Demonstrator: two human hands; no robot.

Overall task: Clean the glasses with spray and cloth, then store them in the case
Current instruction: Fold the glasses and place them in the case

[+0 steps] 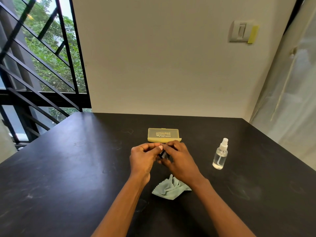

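From the head view we see both hands meet over the black table (68, 168), just in front of the case (163, 135). The left hand (143, 157) has its fingers curled together, thumb tip toward the right hand (177, 159). The right hand's fingers are bent down and close together. Between the two hands shows a small dark piece, which we take for the glasses (163, 155); both hands seem to pinch it, though most of it is hidden and we cannot tell the exact grip.

The case is yellow and translucent, and stands open with its lid raised toward the wall. The cloth (168, 189), pale green and crumpled, lies on the table under the right wrist, nearer to us than the hands. The spray (220, 153) stands upright to the right, well apart from the hands.
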